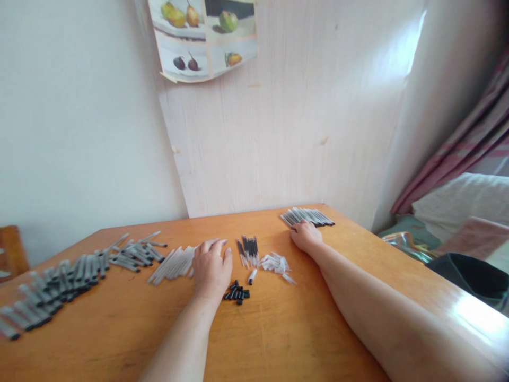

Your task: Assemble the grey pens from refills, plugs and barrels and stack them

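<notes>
My left hand [212, 265] lies palm down on the orange wooden table [278, 329], fingers stretched over the right end of a row of clear pen barrels [172, 263]. My right hand [305, 235] rests further back, fingers curled at the near edge of a pile of finished grey pens [307, 216]; whether it grips one is hidden. Between the hands lie black ink refills [248, 248], small clear tips [275, 262] and a heap of small black caps [237, 293].
Many grey pen caps [59, 281] spread across the table's left side. A pale board with a fruit poster [204, 37] leans against the wall behind. A wooden chair [11, 252] stands at the left; bedding and a dark bin [473, 276] are at the right.
</notes>
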The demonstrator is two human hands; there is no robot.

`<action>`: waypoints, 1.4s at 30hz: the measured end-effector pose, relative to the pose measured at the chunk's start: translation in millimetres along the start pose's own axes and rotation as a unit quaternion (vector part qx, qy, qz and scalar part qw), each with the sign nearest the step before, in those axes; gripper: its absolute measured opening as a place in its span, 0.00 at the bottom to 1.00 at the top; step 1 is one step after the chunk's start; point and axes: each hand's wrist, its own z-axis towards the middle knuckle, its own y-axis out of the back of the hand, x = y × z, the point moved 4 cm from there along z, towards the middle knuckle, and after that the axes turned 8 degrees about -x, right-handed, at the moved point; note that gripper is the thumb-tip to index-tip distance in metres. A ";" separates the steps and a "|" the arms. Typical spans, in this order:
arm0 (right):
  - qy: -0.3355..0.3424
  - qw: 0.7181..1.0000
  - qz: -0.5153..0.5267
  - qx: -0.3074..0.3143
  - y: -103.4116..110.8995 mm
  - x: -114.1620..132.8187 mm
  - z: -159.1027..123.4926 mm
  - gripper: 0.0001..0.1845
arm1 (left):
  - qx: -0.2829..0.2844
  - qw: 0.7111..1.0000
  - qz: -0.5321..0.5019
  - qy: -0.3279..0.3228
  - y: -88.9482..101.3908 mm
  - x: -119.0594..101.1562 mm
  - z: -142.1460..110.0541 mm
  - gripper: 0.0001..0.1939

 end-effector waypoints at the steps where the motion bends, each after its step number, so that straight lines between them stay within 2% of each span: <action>1: -0.002 1.000 0.001 -0.001 0.2 0.2 0.0 0.21 | -0.001 1.000 0.000 0.002 0.2 0.5 0.3 0.15; 4: -0.011 1.000 0.010 -0.012 3.1 1.2 -0.3 0.20 | -0.004 1.000 -0.005 0.014 1.9 4.9 3.1 0.14; 7: -0.027 0.999 0.020 -0.036 9.4 2.0 -0.9 0.21 | -0.010 0.999 -0.020 0.048 5.7 18.4 8.6 0.14; 10: -0.040 0.997 0.024 -0.058 15.9 3.8 -1.6 0.22 | -0.040 0.992 -0.021 0.114 12.9 42.4 14.0 0.15; 12: -0.035 0.996 0.031 -0.074 19.2 7.0 -2.4 0.21 | -0.058 0.981 -0.011 0.184 18.3 59.8 15.1 0.15; 15: -0.019 0.995 0.044 -0.089 21.6 14.1 -4.2 0.22 | -0.027 0.974 0.034 0.224 23.5 70.3 14.6 0.14; 18: 0.000 0.993 0.062 -0.104 23.0 21.6 -6.0 0.22 | 0.071 0.969 0.105 0.213 23.2 63.6 11.1 0.11; 20: 0.013 0.991 0.074 -0.107 23.8 25.9 -6.7 0.22 | 0.115 0.965 0.147 0.183 23.0 54.9 8.4 0.11; 23: 0.030 0.991 0.089 -0.100 24.8 31.3 -7.0 0.21 | 0.157 0.956 0.193 0.152 21.5 46.0 5.1 0.13; 28: 0.044 0.989 0.111 -0.084 25.2 39.4 -6.7 0.20 | 0.221 0.932 0.252 0.138 15.2 42.6 3.5 0.14; 34: 0.052 0.987 0.130 -0.083 25.0 46.4 -7.0 0.20 | 0.235 0.923 0.277 0.124 14.9 35.7 4.9 0.13; 42: 0.061 0.984 0.155 -0.065 27.4 53.5 -5.9 0.18 | 0.167 0.945 0.246 0.135 24.1 33.0 9.9 0.13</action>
